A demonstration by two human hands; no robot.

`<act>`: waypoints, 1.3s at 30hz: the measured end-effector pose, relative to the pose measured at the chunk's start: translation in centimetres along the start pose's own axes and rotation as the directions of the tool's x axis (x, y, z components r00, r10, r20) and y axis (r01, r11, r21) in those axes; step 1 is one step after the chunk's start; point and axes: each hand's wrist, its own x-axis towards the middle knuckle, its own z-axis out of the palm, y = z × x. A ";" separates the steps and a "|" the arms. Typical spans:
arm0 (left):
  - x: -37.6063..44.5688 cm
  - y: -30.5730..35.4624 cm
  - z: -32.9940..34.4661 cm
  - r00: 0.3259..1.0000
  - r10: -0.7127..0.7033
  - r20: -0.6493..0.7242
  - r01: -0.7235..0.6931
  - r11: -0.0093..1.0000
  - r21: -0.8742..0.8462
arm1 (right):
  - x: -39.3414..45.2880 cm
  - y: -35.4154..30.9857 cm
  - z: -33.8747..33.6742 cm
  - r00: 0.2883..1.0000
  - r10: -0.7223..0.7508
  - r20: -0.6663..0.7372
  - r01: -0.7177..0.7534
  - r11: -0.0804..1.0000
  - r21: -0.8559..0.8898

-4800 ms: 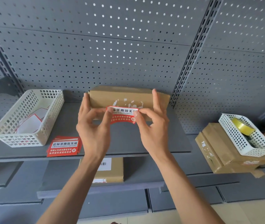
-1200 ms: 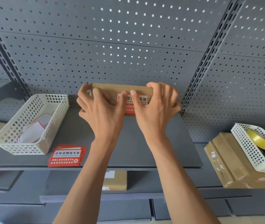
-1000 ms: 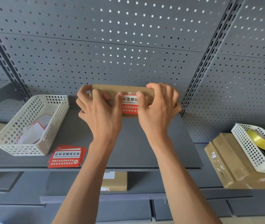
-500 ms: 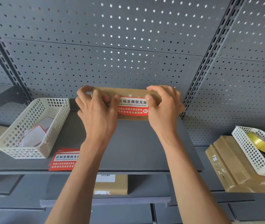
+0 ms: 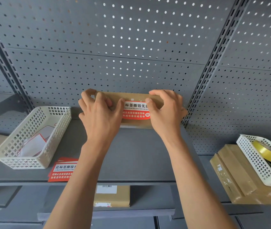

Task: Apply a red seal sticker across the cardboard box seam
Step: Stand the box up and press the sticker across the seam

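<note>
A flat brown cardboard box (image 5: 131,96) lies at the back of the grey shelf (image 5: 136,156), against the pegboard. A red and white seal sticker (image 5: 135,111) is stuck over its front edge, folded from the top face down the front face. My left hand (image 5: 100,116) grips the box's left end, thumb pressing the sticker's left edge. My right hand (image 5: 164,111) grips the right end, thumb on the sticker's right edge. Both ends of the box are hidden under my fingers.
A white mesh basket (image 5: 32,136) with paper slips stands at the shelf's left. A stack of red seal stickers (image 5: 63,169) lies at the front edge. At right, another basket (image 5: 262,159) with yellow tape sits on stacked boxes (image 5: 240,177). A labelled parcel (image 5: 112,195) lies on the lower shelf.
The sticker went from held in the air to stuck on the box. Over the last second my thumbs slid apart from its middle to its ends.
</note>
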 end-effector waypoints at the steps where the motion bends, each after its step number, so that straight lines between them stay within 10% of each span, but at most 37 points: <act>1: 0.2 -0.1 0.0 1.000 0.009 0.022 -0.009 1.000 0.009 | 0.2 0.1 -0.1 1.000 -0.004 0.020 0.004 1.000 -0.014; 15: 1.1 0.8 0.2 0.998 -0.001 0.065 -0.004 0.996 0.085 | 0.8 -0.7 1.2 0.999 -0.038 0.012 0.040 0.977 -0.208; 39: 2.0 -0.6 -1.2 0.970 0.006 0.243 -0.005 1.000 -0.004 | 1.1 0.6 -0.7 0.985 -0.078 0.155 0.089 0.994 -0.065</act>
